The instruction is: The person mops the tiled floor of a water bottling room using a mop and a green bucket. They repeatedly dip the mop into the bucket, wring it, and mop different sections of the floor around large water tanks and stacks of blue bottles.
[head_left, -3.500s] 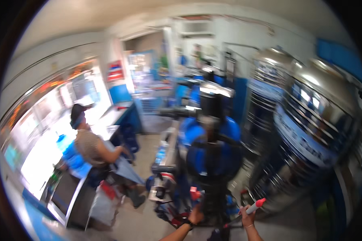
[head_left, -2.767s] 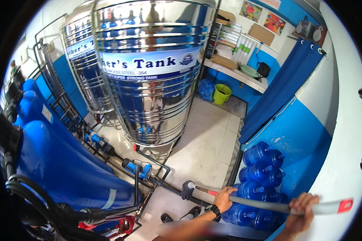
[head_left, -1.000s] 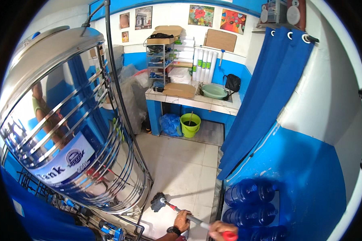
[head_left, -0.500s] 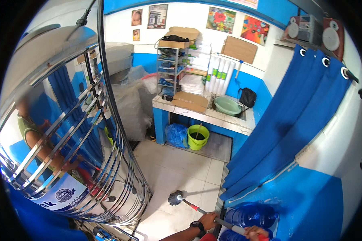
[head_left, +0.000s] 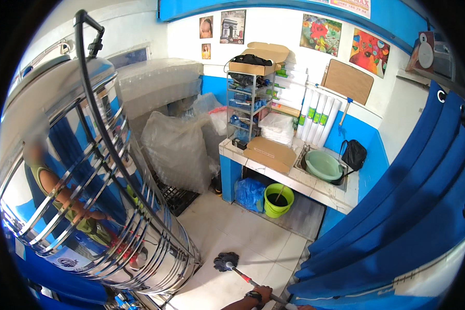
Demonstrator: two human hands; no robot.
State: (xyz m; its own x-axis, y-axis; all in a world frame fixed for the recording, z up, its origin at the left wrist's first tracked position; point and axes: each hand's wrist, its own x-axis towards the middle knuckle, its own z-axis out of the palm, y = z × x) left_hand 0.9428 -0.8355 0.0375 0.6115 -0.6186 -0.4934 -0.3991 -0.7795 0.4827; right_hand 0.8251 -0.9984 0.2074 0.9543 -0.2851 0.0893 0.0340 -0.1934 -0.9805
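Observation:
A mop with a dark, shaggy head (head_left: 226, 261) rests on the pale tiled floor, near the base of the steel tank. Its handle (head_left: 243, 277), red and grey, slants down to the lower edge. My left hand (head_left: 262, 295), with a black watch at the wrist, is closed round that handle. Farther up the handle, only a sliver of my right hand (head_left: 307, 307) shows at the lower edge, against the pole; most of its fingers are cut off.
A shiny steel tank (head_left: 155, 258) with rails stands at left. Ahead, a tiled counter (head_left: 315, 195) bears a rack (head_left: 249, 106) and a green basin (head_left: 323, 165); beneath is a lime-green bucket (head_left: 279, 201). Plastic-wrapped bundles (head_left: 175, 139) lie behind the tank. A blue curtain (head_left: 387, 222) hangs at right.
The view has swung left, so the counter appears farther right and the blue bottles at lower right have left the picture. The mop head is spread wider on the floor; both hands sit lower.

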